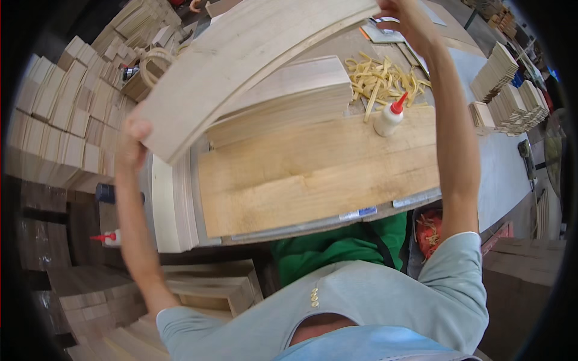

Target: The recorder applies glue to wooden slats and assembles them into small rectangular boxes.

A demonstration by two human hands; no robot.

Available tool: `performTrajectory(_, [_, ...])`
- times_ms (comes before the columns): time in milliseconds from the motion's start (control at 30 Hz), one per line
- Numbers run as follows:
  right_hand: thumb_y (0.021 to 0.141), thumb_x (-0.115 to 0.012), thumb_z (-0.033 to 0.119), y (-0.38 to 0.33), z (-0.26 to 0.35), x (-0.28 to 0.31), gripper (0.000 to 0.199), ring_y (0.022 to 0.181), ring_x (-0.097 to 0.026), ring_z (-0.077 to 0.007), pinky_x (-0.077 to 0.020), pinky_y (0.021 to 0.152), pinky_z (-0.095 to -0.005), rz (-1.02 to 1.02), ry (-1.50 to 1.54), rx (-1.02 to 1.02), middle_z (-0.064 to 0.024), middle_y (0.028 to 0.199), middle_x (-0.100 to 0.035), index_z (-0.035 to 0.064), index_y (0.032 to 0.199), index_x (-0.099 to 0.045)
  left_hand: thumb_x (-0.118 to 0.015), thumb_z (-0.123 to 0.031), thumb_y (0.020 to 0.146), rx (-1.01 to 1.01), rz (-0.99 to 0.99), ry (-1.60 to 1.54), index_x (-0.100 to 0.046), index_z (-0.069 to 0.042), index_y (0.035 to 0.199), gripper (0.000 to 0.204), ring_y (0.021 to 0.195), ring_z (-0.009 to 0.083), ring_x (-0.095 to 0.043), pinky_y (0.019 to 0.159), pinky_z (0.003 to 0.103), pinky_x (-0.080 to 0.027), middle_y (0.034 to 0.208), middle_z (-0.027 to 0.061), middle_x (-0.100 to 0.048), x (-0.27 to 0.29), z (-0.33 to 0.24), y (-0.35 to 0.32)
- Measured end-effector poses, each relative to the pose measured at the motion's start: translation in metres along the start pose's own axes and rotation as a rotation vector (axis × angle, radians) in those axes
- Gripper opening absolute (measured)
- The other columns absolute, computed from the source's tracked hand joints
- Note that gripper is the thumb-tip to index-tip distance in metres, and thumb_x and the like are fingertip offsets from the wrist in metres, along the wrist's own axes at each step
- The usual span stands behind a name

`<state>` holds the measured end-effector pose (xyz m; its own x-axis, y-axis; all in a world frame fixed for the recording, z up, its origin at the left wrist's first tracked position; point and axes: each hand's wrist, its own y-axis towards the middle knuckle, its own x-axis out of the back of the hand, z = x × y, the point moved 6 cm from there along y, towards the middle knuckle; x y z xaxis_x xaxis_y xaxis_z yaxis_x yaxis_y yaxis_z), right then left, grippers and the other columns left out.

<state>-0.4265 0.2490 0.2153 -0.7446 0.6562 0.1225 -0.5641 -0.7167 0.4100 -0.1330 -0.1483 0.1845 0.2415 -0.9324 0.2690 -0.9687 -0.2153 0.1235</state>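
A long pale wooden board (259, 57) is raised at a slant above the far side of the table, gripped at its two ends. My left hand (133, 141) is closed on its near left end, and my right hand (406, 24) holds the far right end. Beneath it, partly covered, lies a stack of similar boards (289, 99). A wide, browner wooden panel (319, 180) lies flat nearest my body. On that panel's right side stands a white squeeze bottle (388, 121) with a red nozzle, beside a pile of yellowish strips (382, 78).
More pale boards (171, 204) stand along the table's left edge. Tall stacks of wooden pieces (60, 120) fill the left side. Smaller stacks (512, 105) sit to the right. A second red-tipped bottle (111, 238) is by my left forearm. Wooden boxes (211, 289) are below left.
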Motion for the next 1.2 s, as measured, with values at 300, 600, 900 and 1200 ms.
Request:
performTrajectory(300, [0.085, -0.063, 0.025, -0.122, -0.056, -0.204, 0.073, 0.111, -0.053, -0.0193, -0.0443, 0.093, -0.0327, -0.260, 0.169, -0.171, -0.0126, 0.124, -0.054, 0.0018, 0.144, -0.027, -0.057, -0.012, 0.082, 0.026, -0.333, -0.816, -0.038, 0.002, 0.135, 0.058, 0.117, 0.0216, -0.050, 0.103, 0.036, -0.038, 0.128, 0.0115, -0.050, -0.245, 0.093, -0.098])
performTrajectory(600, [0.067, -0.077, 0.026, -0.185, -0.041, -0.175, 0.092, 0.117, -0.049, -0.0230, -0.0373, 0.099, -0.0333, 0.289, 0.082, -0.408, -0.0143, 0.128, -0.051, 0.0036, 0.144, -0.031, -0.055, -0.043, 0.092, -0.106, -0.240, -0.989, -0.025, -0.008, 0.145, 0.070, 0.133, 0.0270, -0.035, 0.109, 0.046, -0.030, 0.146, 0.0109, -0.033, -0.141, 0.092, -0.109])
performTrajectory(900, [0.062, -0.079, 0.020, -0.187, -0.055, -0.167, 0.093, 0.114, -0.052, -0.0241, -0.0388, 0.098, -0.0318, 0.626, -0.017, -0.591, -0.0148, 0.127, -0.054, 0.0047, 0.143, -0.034, -0.064, -0.021, 0.087, 0.117, -0.250, -0.598, -0.033, -0.003, 0.140, 0.064, 0.121, 0.0238, -0.047, 0.100, 0.041, -0.041, 0.134, 0.0135, -0.046, -0.114, 0.094, -0.127])
performTrajectory(1200, [0.082, -0.069, 0.037, -0.149, -0.079, -0.063, 0.067, 0.110, -0.055, -0.0158, -0.0408, 0.097, -0.0277, -0.037, 0.151, -0.499, -0.0098, 0.116, -0.059, 0.0063, 0.136, -0.044, -0.061, -0.014, 0.089, 0.089, -0.578, -0.663, -0.043, 0.004, 0.131, 0.049, 0.117, 0.0263, -0.051, 0.098, 0.041, -0.043, 0.126, 0.0144, -0.053, -0.074, 0.075, -0.066])
